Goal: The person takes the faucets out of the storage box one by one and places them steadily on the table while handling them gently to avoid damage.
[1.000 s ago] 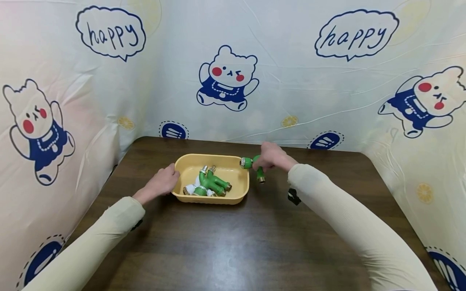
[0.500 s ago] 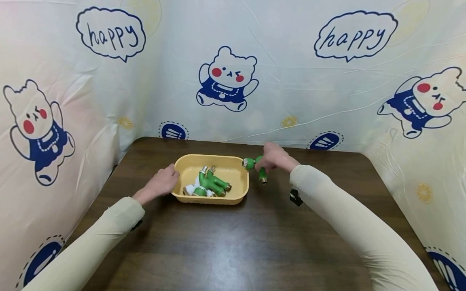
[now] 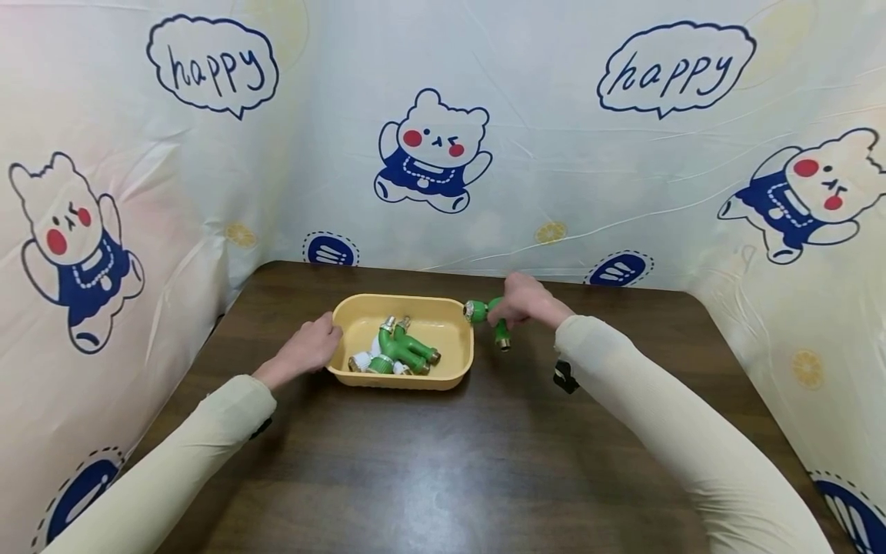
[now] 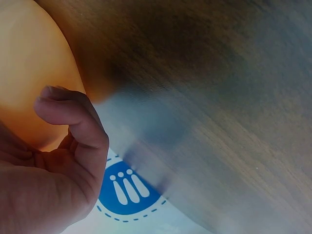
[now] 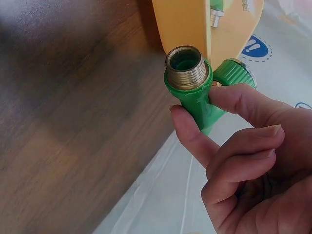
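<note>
My left hand [image 3: 313, 344] grips the left rim of a yellow plastic bin [image 3: 443, 308], fingers curled over its edge in the left wrist view. Inside the bin lie green hose splitters [image 3: 410, 350] with metal threaded ends and white parts, overlapping one another. Past the right rim my right hand [image 3: 522, 300] pinches another green hose splitter [image 5: 195, 95] between thumb and index finger. Its open brass-threaded end faces the right wrist camera, while a ribbed green collar [image 5: 234, 73] shows behind. The other fingers stay curled, away from the fitting. Part of this splitter is hidden behind the hand.
The bin stands toward the back of a dark wooden table [image 3: 415, 462]. A printed fabric backdrop [image 3: 526, 192] rises behind the table and along both sides.
My right hand has shifted slightly to the right with the green hose splitter, away from the bin's rim. The left hand and the bin hold their place.
</note>
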The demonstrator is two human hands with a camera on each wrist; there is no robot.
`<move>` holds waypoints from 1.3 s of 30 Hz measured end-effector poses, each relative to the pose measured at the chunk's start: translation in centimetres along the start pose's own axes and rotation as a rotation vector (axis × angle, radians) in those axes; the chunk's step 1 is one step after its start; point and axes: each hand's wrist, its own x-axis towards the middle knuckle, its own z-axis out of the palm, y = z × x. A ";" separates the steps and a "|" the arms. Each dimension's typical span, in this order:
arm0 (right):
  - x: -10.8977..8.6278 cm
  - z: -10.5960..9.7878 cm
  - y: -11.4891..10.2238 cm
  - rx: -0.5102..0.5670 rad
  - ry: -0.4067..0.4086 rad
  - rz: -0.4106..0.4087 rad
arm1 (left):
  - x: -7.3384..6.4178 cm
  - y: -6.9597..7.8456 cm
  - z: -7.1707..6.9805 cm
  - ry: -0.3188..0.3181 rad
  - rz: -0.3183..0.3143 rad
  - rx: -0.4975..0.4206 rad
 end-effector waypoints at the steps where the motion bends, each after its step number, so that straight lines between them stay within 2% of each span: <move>1: -0.1 -0.1 0.0 0.003 0.001 -0.002 | 0.0 0.0 0.0 0.000 0.002 0.000; 11: -0.1 -0.2 1.1 0.021 0.025 -0.001 | 0.0 -0.2 0.0 0.004 0.011 -0.009; 18: -0.2 0.0 1.9 0.043 0.013 0.006 | 0.0 -0.3 0.0 0.000 0.008 -0.014; 39: 0.0 0.6 3.3 0.008 -0.008 0.044 | -0.1 -0.2 0.1 0.013 0.016 -0.001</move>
